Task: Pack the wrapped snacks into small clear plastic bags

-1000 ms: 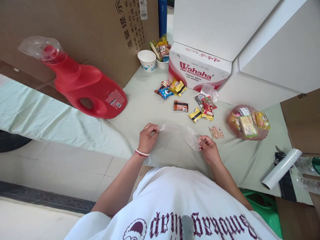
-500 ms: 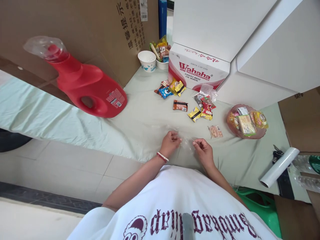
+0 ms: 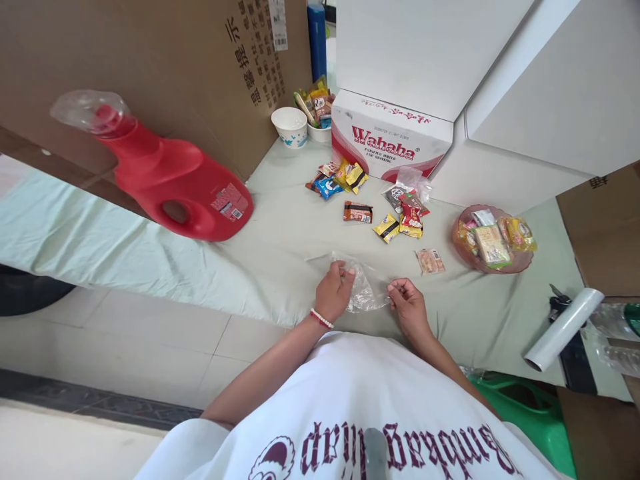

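A clear plastic bag (image 3: 367, 288) lies spread low over the cloth, between my two hands. My left hand (image 3: 334, 292) is curled on its left part, the thumb a little apart from the bent fingers. At the bag's right edge, my right hand (image 3: 409, 303) pinches the film between thumb and fingertips. Just beyond my right hand lies a small flat snack packet (image 3: 430, 261). Farther back are a brown wrapped snack (image 3: 358, 212), a yellow wrapped snack (image 3: 387, 228) and a red packet (image 3: 411, 216).
A large red jug (image 3: 200, 190) leans at the left. A white paper bowl (image 3: 290, 127) and a Wahaba-style carton printed "Wahaha" (image 3: 390, 137) stand at the back. To the right are a pink bowl (image 3: 460, 247) of snacks and a white roll (image 3: 565, 330).
My left hand has shifted slightly left and its thumb has parted from the fingers. The plastic bag is spread wider between my hands. My right hand keeps its pinch.
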Motion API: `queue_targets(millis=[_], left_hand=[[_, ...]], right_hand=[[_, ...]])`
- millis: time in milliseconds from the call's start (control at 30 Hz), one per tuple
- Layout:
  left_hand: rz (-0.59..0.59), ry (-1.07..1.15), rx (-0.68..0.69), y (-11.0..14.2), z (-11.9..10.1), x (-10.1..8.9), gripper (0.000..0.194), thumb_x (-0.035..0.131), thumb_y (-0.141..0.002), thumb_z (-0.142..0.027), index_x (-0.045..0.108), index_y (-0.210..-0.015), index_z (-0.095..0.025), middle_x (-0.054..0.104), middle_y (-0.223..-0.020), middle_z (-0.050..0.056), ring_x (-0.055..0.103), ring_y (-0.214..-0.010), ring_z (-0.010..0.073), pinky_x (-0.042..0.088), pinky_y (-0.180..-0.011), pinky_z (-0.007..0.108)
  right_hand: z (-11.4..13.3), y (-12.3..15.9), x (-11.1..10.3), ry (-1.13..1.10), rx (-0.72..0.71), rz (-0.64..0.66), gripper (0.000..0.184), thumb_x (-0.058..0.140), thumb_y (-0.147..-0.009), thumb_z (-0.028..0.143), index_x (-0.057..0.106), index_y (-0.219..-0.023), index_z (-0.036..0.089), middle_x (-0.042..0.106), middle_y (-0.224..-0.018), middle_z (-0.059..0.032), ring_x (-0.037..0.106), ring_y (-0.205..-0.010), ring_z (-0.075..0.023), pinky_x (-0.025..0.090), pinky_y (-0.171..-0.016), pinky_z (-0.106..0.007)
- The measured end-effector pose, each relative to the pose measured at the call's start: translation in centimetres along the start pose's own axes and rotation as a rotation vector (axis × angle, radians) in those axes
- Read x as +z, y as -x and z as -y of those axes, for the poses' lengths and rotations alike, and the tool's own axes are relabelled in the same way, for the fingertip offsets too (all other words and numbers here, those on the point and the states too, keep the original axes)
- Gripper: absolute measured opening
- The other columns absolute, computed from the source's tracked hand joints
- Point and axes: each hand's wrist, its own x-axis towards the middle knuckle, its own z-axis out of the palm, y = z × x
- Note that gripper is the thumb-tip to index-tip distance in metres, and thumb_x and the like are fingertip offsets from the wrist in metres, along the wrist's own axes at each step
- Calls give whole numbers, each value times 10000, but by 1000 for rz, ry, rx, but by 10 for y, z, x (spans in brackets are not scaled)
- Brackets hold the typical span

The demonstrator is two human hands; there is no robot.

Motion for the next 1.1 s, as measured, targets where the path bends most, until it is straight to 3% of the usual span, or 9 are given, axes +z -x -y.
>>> queue_targets(millis=[233,333,400,500,633,733,867,1000,1100], left_hand=[[52,-118,82,-17,-2,1,137,572,-863,-217,667,-765,-203,663,-804,50,631,-833,213,491,-785,328],[41,-99,190,-7,0,1,128,578,-820,-177,654,-723,-211,680,-848,62,630,-915,230,511,-851,352],[39,-86,292,-1,-4,5,124,591,-800,-166,645,-700,-215,692,-900,80,632,-969,246,519,-895,376],[54,-74,346,-1,-10,7,111,603,-744,-122,622,-686,-215,699,-977,108,638,-1005,267,523,-919,398],[58,56,210,-12,-9,-16,154,618,-711,-144,530,-612,-220,679,-866,71,654,-949,255,520,-885,384],[188,355,41,-13,3,-50,272,677,-755,-283,479,-580,-217,678,-799,50,673,-993,257,525,-860,361],[227,757,-209,3,26,-85,405,788,-717,-440,493,-584,-197,736,-1115,136,655,-1167,298,548,-910,408],[96,768,-350,21,47,-89,360,886,-586,-358,606,-730,-185,735,-1137,127,707,-1049,268,546,-922,410],[97,666,-320,27,49,-79,277,820,-632,-332,661,-810,-191,746,-1040,87,705,-967,228,539,-904,374]], right_hand=[[-7,3,-24,251,35,13,282,658,-844,496,606,-882,222,573,-685,20,493,-574,-148,438,-561,-289],[6,3,-33,604,-153,121,474,759,-774,466,645,-1167,227,680,-1123,-106,621,-969,-269,531,-865,-438],[18,0,-28,778,-322,230,717,827,-727,427,569,-1373,253,583,-1389,-136,517,-1256,-339,445,-1064,-523],[29,-11,-7,825,-438,369,688,793,-777,362,553,-1413,258,542,-1445,-137,480,-1325,-333,421,-1112,-523],[23,-28,14,549,-363,314,204,591,-920,342,709,-1060,252,680,-1144,-94,649,-1043,-239,534,-928,-403],[14,-39,6,234,-57,179,222,604,-875,454,658,-890,239,686,-850,-39,635,-734,-191,530,-641,-313],[6,-43,-19,70,256,125,287,677,-762,490,589,-823,225,658,-744,-3,574,-586,-154,426,-487,-256],[11,-33,-30,426,82,301,230,658,-811,420,654,-918,217,672,-790,-18,613,-680,-182,517,-638,-327],[26,-27,-15,757,-274,407,517,766,-759,298,654,-1262,262,672,-1226,-101,604,-1113,-287,505,-969,-468]])
